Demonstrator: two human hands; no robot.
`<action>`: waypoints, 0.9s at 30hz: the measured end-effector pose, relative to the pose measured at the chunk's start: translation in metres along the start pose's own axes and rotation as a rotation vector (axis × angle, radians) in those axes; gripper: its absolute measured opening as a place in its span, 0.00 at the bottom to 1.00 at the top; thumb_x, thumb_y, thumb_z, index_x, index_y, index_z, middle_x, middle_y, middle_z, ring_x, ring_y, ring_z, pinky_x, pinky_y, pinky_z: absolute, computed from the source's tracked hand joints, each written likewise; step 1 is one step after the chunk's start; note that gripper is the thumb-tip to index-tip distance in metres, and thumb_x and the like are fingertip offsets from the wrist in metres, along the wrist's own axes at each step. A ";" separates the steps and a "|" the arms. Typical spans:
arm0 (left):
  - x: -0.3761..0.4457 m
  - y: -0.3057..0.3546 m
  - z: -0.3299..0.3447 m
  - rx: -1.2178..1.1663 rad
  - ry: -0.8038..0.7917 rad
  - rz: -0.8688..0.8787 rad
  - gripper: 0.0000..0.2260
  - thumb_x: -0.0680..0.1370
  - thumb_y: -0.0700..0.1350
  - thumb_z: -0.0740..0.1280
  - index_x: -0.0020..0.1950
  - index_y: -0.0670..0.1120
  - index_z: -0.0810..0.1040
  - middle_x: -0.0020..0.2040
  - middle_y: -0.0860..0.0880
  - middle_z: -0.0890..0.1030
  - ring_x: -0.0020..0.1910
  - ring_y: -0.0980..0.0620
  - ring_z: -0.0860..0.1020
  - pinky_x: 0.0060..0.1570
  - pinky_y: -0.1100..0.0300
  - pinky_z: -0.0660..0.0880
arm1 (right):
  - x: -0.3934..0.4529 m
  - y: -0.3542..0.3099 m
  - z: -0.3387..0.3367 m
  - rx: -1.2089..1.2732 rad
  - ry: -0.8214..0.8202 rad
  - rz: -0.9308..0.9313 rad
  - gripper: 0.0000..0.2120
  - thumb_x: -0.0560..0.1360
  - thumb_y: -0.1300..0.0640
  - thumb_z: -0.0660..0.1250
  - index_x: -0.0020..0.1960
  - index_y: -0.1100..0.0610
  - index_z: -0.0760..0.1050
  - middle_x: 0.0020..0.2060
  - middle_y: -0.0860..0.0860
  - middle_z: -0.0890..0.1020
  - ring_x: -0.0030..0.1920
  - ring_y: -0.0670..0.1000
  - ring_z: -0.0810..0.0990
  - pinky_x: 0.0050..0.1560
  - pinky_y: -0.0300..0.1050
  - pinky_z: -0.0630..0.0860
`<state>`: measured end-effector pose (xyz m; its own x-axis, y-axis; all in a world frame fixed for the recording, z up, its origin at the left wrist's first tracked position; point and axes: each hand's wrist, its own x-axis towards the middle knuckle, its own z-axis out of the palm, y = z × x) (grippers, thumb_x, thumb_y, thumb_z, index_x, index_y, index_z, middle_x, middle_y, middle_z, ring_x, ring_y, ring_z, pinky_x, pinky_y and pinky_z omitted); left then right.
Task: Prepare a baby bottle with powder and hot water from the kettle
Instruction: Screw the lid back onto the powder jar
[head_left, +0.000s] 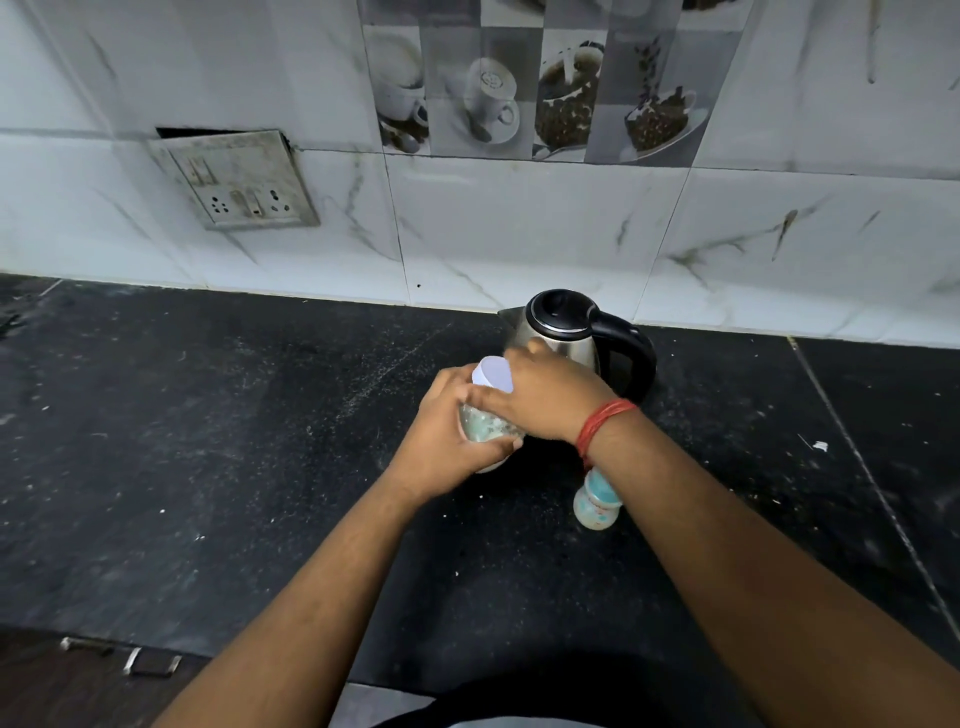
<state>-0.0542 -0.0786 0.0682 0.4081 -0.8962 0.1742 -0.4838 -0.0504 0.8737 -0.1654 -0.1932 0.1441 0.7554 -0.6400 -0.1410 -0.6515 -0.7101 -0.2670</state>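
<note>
Over the middle of the black counter, my left hand grips the body of a small clear powder jar. The jar's white lid is tilted toward me. My right hand is closed over the lid's right side. Just behind my hands stands a steel kettle with a black lid and handle; its spout points left. A baby bottle with a teal collar stands on the counter to the right, its top hidden under my right wrist.
A tiled wall runs along the back of the counter, with a socket plate at the upper left. A small white scrap lies on the counter at the right. Drawer handles show at the bottom left, below the counter's front edge.
</note>
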 end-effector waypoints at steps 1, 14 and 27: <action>-0.001 -0.001 -0.004 -0.002 -0.031 -0.008 0.34 0.68 0.46 0.82 0.71 0.50 0.73 0.66 0.54 0.72 0.65 0.68 0.71 0.64 0.74 0.67 | 0.001 0.004 -0.005 0.010 -0.077 -0.052 0.40 0.71 0.23 0.57 0.70 0.51 0.69 0.66 0.53 0.70 0.63 0.57 0.75 0.61 0.52 0.73; -0.001 -0.016 -0.013 -0.019 -0.046 -0.025 0.34 0.68 0.44 0.82 0.71 0.51 0.73 0.62 0.52 0.74 0.63 0.63 0.73 0.61 0.72 0.68 | 0.011 -0.005 0.001 -0.048 -0.046 -0.247 0.36 0.74 0.28 0.61 0.74 0.49 0.67 0.66 0.47 0.72 0.63 0.53 0.75 0.58 0.50 0.72; -0.035 -0.073 -0.023 -0.143 0.123 -0.183 0.37 0.62 0.54 0.80 0.68 0.62 0.69 0.66 0.55 0.77 0.66 0.57 0.76 0.65 0.60 0.74 | 0.016 -0.028 0.086 0.334 0.021 -0.182 0.49 0.68 0.46 0.78 0.81 0.52 0.55 0.73 0.54 0.69 0.72 0.56 0.68 0.71 0.49 0.66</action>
<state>-0.0156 -0.0337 0.0084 0.5740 -0.8171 0.0538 -0.2827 -0.1360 0.9495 -0.1292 -0.1578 0.0671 0.8529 -0.5203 -0.0435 -0.4447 -0.6804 -0.5825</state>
